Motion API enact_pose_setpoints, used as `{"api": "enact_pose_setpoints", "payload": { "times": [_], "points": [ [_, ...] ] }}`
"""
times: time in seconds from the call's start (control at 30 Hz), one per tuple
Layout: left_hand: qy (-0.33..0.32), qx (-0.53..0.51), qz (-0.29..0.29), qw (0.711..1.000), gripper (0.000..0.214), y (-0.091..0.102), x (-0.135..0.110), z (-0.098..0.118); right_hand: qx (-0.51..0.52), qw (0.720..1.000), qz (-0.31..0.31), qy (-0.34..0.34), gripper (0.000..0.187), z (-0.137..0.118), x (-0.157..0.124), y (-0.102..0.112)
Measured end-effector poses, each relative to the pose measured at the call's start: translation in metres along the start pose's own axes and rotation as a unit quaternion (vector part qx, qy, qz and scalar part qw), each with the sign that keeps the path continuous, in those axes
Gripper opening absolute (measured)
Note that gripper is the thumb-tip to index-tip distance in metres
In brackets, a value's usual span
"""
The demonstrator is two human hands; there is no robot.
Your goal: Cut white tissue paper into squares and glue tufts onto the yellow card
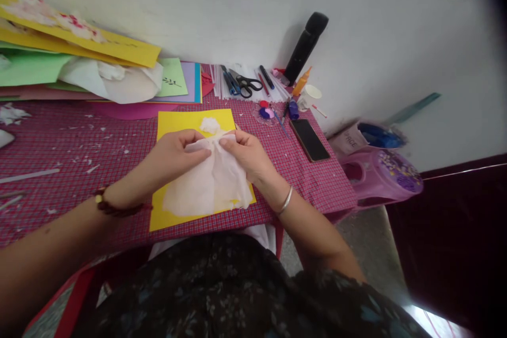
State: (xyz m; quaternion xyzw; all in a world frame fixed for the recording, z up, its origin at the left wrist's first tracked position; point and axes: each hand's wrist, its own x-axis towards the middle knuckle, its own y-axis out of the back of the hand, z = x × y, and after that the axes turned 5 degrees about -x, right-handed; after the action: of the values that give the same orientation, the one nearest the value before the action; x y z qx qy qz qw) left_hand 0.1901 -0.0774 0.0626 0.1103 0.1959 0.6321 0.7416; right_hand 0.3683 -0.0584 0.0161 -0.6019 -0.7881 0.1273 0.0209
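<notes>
Both hands pinch the gathered top of a thin white tissue paper [198, 185], which fans out below them in folds. My left hand [180, 150] is closed on its upper left part, thumb laid over the paper. From the other side, my right hand [247, 153] grips the bunched top near the middle. Underneath lies a yellow sheet of paper [166, 122], partly covered by the tissue and the hands. A small crumpled white tuft [209, 125] rests on the yellow sheet just beyond the fingers.
Scissors [246, 84], pens, paint on a small palette [266, 112] and a phone [309, 140] lie to the right on the checked tablecloth [312, 185]. Coloured papers [134, 52] are stacked at the back left. White scraps dot the left side. A pink stool [372, 179] stands beyond the table.
</notes>
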Motion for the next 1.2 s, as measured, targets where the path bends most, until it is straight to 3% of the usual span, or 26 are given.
{"api": "enact_pose_setpoints", "payload": {
  "times": [0.07, 0.17, 0.27, 0.4, 0.53, 0.6, 0.67, 0.83, 0.97, 1.07, 1.2],
  "points": [
    [-0.056, 0.108, 0.036, 0.992, 0.023, -0.004, 0.003, 0.006, -0.007, 1.0, 0.004, -0.001, 0.024, 0.001, 0.0, -0.001],
    [-0.083, 0.195, 0.048, 0.976, 0.021, -0.008, 0.009, 0.011, -0.048, 0.999, 0.014, 0.02, 0.023, 0.001, 0.0, -0.001],
    [-0.106, 0.207, 0.061, 0.971, 0.024, -0.012, 0.016, 0.007, -0.091, 0.994, 0.015, 0.061, 0.023, -0.002, -0.003, 0.0],
    [-0.153, 0.147, 0.117, 0.97, 0.022, -0.017, 0.018, -0.003, -0.186, 0.977, 0.015, 0.101, 0.027, -0.009, -0.012, 0.0],
    [-0.2, 0.125, 0.159, 0.959, 0.011, -0.019, 0.014, -0.014, -0.393, 0.906, 0.043, 0.149, 0.029, -0.013, -0.021, 0.0],
    [-0.219, 0.165, 0.16, 0.948, 0.01, -0.019, 0.013, -0.021, -0.474, 0.865, 0.056, 0.152, 0.023, -0.013, -0.023, 0.0],
    [-0.238, 0.219, 0.161, 0.932, 0.013, -0.019, 0.012, -0.028, -0.509, 0.847, 0.058, 0.144, 0.015, -0.012, -0.024, 0.001],
    [-0.305, 0.334, 0.161, 0.877, 0.02, -0.02, 0.009, -0.038, -0.515, 0.841, 0.059, 0.153, 0.008, -0.009, -0.023, 0.003],
    [-0.342, 0.349, 0.198, 0.85, 0.021, -0.022, 0.01, -0.038, -0.509, 0.841, 0.063, 0.171, 0.007, -0.007, -0.024, 0.002],
    [-0.349, 0.339, 0.21, 0.848, 0.017, -0.022, 0.012, -0.039, -0.495, 0.849, 0.056, 0.176, 0.006, -0.007, -0.026, 0.001],
    [-0.325, 0.289, 0.209, 0.876, 0.01, -0.021, 0.014, -0.042, -0.482, 0.861, 0.034, 0.161, 0.008, -0.008, -0.028, -0.002]
  ]
}}
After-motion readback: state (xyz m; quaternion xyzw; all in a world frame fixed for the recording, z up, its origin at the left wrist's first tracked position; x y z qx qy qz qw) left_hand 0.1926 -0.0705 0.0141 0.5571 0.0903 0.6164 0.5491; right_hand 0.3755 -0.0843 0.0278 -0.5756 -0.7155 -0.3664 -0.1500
